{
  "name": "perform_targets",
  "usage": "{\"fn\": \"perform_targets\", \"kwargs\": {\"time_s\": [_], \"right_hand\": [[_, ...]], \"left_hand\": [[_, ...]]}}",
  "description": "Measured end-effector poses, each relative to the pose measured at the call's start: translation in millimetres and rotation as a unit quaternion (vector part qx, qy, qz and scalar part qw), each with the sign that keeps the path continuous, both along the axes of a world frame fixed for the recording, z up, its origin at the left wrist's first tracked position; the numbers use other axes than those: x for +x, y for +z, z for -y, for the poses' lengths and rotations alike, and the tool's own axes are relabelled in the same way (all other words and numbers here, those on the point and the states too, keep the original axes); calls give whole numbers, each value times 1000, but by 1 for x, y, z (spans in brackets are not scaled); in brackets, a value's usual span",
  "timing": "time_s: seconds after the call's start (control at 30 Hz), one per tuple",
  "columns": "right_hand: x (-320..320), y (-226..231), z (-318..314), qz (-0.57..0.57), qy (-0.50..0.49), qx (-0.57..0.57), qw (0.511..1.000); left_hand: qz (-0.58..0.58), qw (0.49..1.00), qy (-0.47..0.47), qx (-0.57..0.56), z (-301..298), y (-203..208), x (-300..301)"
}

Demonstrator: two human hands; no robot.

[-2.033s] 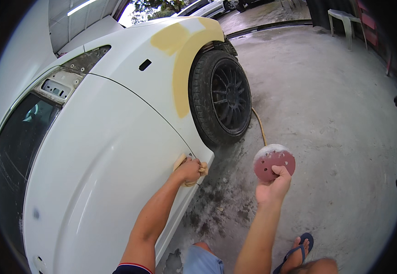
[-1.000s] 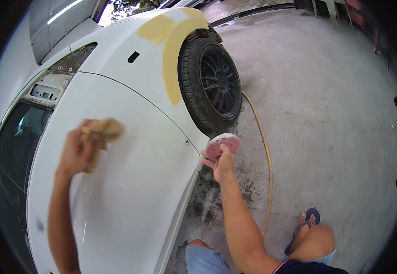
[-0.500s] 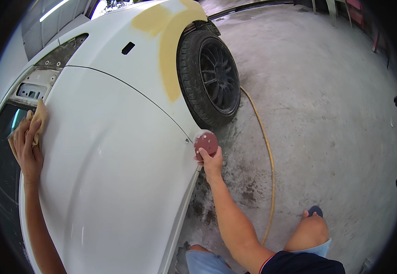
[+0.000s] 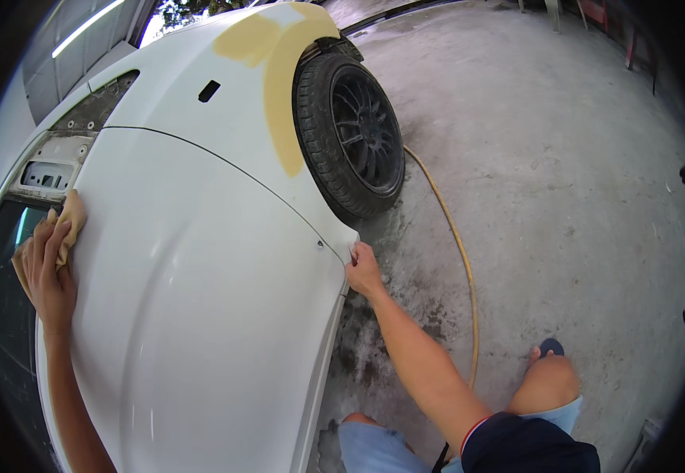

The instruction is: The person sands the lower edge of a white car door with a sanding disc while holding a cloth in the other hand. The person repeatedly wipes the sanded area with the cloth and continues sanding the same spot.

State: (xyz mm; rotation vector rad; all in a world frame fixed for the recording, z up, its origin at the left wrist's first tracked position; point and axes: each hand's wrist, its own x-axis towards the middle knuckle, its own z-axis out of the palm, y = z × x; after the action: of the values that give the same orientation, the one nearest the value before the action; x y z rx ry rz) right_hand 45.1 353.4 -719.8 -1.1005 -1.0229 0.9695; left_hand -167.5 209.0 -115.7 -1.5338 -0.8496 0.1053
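Observation:
My left hand (image 4: 51,284) is closed on a tan cloth (image 4: 73,221), resting at the upper edge of the white car door (image 4: 208,299) beside the dark window (image 4: 0,260). My right hand (image 4: 364,270) is curled at the lower rear corner of the white panel, just past the door seam and below the wheel (image 4: 350,134). The round, dark red sanding disc seen in it a moment ago is now almost wholly hidden by the fingers. Yellowish filler patches (image 4: 281,118) cover the panel around the wheel arch.
A yellow hose (image 4: 459,236) runs over the grey concrete floor (image 4: 555,189), from near the wheel to my legs. My sandalled foot (image 4: 549,348) stands to the right of it. Chair legs (image 4: 554,14) show at the far right.
My right hand has turned and curled against the panel's lower corner, so the sanding disc's red face no longer shows. My left hand keeps its place with the cloth. The view has shifted slightly.

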Motion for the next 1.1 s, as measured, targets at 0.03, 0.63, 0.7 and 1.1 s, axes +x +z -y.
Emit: {"fn": "perform_targets", "kwargs": {"time_s": [0.03,0.63,0.7,1.1], "right_hand": [[-5,-2,-2,-4,22,-11,1000],[17,32,-12,-296,156,-109,936],[18,36,-9,-393,181,-117,894],[11,36,-14,-239,129,-70,960]], "left_hand": [[-1,1000,5,0,0,0,0],[-49,998,31,-17,0,12,-7],[-49,998,31,-18,1,12,-8],[-68,997,37,-3,1,13,-9]]}}
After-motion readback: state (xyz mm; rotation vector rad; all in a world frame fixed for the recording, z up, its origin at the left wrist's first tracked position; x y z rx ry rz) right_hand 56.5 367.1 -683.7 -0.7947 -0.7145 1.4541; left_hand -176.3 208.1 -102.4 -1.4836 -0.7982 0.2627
